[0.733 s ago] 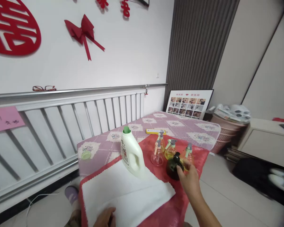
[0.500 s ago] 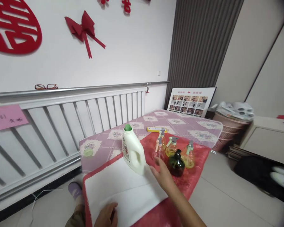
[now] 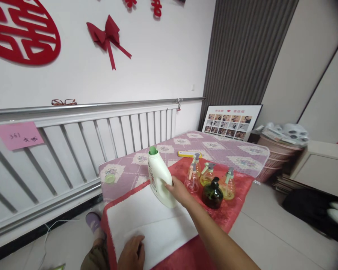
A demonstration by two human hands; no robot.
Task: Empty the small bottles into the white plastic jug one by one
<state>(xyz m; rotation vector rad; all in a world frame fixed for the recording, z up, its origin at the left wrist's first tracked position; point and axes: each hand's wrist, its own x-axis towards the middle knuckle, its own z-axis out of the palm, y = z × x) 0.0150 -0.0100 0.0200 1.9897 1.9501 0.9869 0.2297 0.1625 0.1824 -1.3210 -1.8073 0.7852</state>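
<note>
Your jug point(image 3: 159, 176) stands on the white cloth point(image 3: 160, 230), left of the pump bottles point(image 3: 192, 182), with its green spout point(image 3: 152, 151) uncapped. Your right hand point(image 3: 180, 191) is at its side handle point(image 3: 168, 174), fingers bent into the opening; can't tell if they're clamped tight. Your left hand point(image 3: 132, 252) lies on the cloth's near part, holding nothing, thumb and fingers a bit apart.

Handling, judged by looks: stiff plastic, not fragile, smooth, probably slick if wet. Weight depends on the fill (opaque walls, level hidden), so treat it as heavy. Handle is the right hold; wrap all fingers through, and a palm under the base would steady it. Mind the open mouth: a tilt could spill. The cloth is soft and could slide or bunch. The dark green bottle point(image 3: 213, 195) sits near your right forearm, easy to knock.
</note>
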